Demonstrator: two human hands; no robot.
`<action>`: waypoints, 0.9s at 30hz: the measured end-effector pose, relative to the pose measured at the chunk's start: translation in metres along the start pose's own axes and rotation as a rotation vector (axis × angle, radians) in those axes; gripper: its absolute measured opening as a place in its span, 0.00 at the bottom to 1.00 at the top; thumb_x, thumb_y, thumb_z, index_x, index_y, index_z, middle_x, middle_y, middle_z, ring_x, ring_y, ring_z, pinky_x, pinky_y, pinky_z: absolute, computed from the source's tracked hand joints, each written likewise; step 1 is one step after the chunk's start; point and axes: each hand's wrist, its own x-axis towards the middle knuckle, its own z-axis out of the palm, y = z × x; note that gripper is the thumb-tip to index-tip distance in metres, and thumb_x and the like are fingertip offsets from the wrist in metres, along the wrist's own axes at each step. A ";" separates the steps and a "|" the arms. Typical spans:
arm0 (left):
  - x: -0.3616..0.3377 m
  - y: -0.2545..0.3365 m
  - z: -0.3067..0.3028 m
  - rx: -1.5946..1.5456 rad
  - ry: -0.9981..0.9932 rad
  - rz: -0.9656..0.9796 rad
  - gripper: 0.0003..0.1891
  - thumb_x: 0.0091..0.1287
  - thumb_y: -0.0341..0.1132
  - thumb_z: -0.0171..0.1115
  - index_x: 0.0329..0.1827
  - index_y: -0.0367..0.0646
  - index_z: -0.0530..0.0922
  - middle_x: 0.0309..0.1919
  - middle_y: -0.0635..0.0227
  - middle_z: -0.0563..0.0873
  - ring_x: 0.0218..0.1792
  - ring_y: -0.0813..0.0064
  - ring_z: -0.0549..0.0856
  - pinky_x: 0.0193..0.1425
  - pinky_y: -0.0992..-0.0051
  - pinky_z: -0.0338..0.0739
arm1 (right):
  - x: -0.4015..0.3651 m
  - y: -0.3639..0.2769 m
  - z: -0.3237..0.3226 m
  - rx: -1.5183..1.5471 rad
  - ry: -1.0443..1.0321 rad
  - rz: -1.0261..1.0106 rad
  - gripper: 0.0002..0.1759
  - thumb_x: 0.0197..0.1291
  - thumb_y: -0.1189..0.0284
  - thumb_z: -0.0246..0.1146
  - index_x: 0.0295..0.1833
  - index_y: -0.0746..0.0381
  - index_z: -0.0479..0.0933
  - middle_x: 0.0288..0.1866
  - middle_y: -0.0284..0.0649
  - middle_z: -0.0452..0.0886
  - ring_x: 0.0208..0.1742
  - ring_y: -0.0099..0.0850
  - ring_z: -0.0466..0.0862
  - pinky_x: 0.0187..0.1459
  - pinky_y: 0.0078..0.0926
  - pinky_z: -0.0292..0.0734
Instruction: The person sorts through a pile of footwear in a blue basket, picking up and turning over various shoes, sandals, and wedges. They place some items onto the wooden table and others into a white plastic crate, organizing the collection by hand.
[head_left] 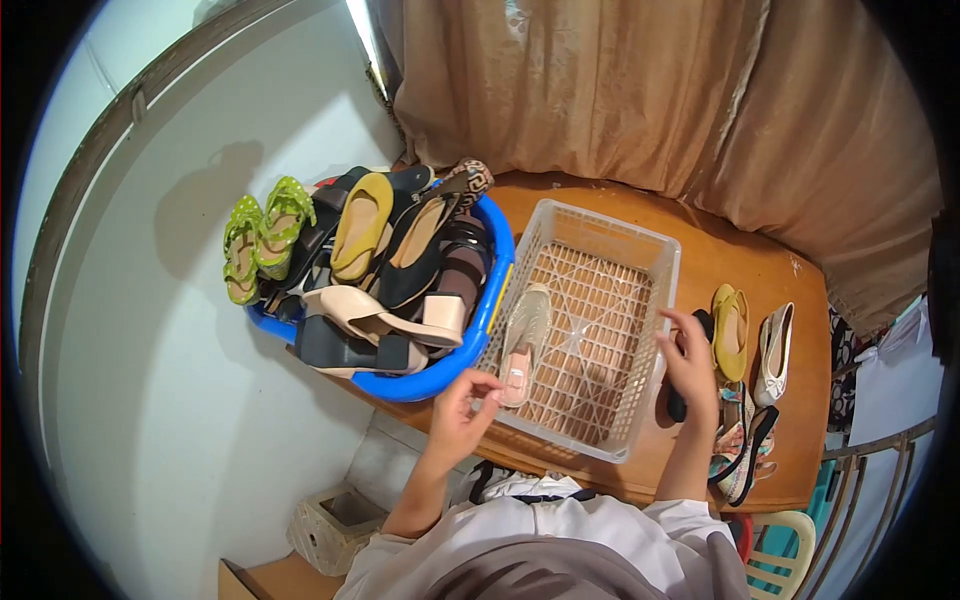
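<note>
A pale, glittery flat shoe [527, 325] with a pink insole lies along the left side of the white plastic basket [652, 245]. My left hand [464, 418] is at the basket's near left corner, with bent fingers and thumb pinching at the shoe's heel. Just past the basket's right wall is my right hand [688, 362]; its fingers are apart and it holds nothing. Dark footwear [677, 400] lies partly hidden beneath that hand. Left of the basket, a blue tub [497, 240] is heaped with shoes, among them a beige block-heeled sandal [385, 318].
On the wooden table [590, 190], yellow flats [732, 330], a white flat pair [775, 355] and patterned sandals [738, 440] sit to the right. Green dotted sandals [270, 235] top the tub's left edge. A brown curtain [600, 90] hangs behind; a plastic chair [790, 550] stands lower right.
</note>
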 end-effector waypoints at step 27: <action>-0.010 -0.031 -0.142 0.730 0.306 0.183 0.20 0.56 0.27 0.61 0.51 0.39 0.68 0.37 0.60 0.79 0.41 0.66 0.79 0.50 0.68 0.68 | 0.065 -0.165 0.255 -0.252 -0.220 -0.621 0.21 0.40 0.82 0.62 0.45 0.57 0.80 0.53 0.39 0.78 0.59 0.48 0.72 0.57 0.46 0.69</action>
